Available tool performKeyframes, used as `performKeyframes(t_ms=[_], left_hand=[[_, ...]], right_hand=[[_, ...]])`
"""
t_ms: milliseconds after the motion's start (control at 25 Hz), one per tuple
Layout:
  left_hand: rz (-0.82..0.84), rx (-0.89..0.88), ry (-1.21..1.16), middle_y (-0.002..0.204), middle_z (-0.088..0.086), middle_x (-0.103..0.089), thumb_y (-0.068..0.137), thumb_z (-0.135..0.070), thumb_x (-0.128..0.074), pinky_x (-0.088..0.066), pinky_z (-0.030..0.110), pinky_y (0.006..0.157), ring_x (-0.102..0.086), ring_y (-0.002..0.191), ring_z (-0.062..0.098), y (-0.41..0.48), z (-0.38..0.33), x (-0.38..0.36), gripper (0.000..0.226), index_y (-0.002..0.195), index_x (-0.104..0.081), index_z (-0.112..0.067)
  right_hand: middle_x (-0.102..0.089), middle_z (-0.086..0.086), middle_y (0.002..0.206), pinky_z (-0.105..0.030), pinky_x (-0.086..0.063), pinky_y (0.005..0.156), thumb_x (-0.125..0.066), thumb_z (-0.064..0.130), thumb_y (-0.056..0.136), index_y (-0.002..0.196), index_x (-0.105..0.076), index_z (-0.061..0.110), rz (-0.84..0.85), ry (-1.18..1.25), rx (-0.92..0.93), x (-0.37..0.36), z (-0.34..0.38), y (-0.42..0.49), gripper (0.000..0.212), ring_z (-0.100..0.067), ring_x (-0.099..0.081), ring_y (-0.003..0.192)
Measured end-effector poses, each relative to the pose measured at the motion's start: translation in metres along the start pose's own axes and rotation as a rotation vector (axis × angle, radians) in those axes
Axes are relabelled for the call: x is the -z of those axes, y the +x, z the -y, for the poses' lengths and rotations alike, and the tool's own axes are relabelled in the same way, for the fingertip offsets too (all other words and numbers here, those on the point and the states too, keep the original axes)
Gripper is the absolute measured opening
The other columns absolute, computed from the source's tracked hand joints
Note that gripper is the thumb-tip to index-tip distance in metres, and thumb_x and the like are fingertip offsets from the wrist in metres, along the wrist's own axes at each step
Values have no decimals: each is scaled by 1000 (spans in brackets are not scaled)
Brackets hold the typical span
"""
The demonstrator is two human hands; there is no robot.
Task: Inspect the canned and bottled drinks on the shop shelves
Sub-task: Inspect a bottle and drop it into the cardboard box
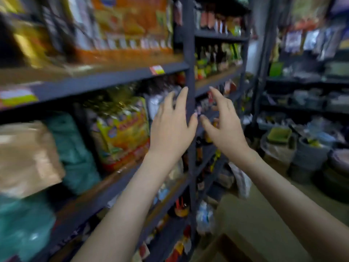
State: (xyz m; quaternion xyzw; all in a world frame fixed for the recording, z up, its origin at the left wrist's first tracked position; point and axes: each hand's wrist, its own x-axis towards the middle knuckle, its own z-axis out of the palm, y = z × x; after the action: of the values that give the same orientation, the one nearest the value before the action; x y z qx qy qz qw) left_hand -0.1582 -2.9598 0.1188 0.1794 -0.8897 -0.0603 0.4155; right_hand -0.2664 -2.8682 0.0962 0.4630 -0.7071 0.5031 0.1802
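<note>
The view is blurred by motion. My left hand (172, 127) is raised in front of the dark upright post (190, 76) of the metal shelving, fingers straight and spread, holding nothing. My right hand (223, 125) is raised beside it with loosely bent fingers and is also empty. Bottles with green and yellow labels (209, 61) stand in a row on the shelf beyond the post, above my hands. More dark bottles (211, 19) stand on the shelf higher up. Small bottles (199, 150) show on the lower shelves behind my hands.
Yellow and orange snack packs (122, 129) and teal and brown bags (73, 152) fill the left shelves. A price label (157, 69) sticks to a shelf edge. Stacked basins and tubs (306, 154) crowd the floor at right. A cardboard box (251, 224) lies below.
</note>
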Motion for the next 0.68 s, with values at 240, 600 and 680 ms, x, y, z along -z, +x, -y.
performKeyframes(t_ms=[240, 600, 680], left_hand=[[-346, 51, 296, 153, 13, -33, 96, -38, -51, -41, 41, 104, -38, 136, 31, -3, 46, 125, 60, 150, -31, -20], [-478, 166, 616, 136, 23, -51, 87, -32, -67, -50, 46, 91, -55, 119, 39, -13, 105, 204, 64, 143, -44, -13], [-464, 180, 669, 139, 23, -49, 89, -34, -64, -48, 47, 95, -52, 123, 38, -3, 109, 217, 65, 146, -39, -15]], right_hand=[[-35, 10, 140, -29, -49, 93, -52, 24, 98, 150, -12, 42, 97, 291, 301, -44, 120, 60, 68, -12, -46, 121], [-32, -5, 153, -43, -38, 108, -65, 35, 89, 151, 2, 37, 211, 443, 362, -122, 236, 132, 91, -23, -40, 134], [-33, -11, 151, -47, -40, 105, -68, 39, 86, 149, 9, 35, 251, 404, 304, -140, 253, 156, 99, -29, -44, 131]])
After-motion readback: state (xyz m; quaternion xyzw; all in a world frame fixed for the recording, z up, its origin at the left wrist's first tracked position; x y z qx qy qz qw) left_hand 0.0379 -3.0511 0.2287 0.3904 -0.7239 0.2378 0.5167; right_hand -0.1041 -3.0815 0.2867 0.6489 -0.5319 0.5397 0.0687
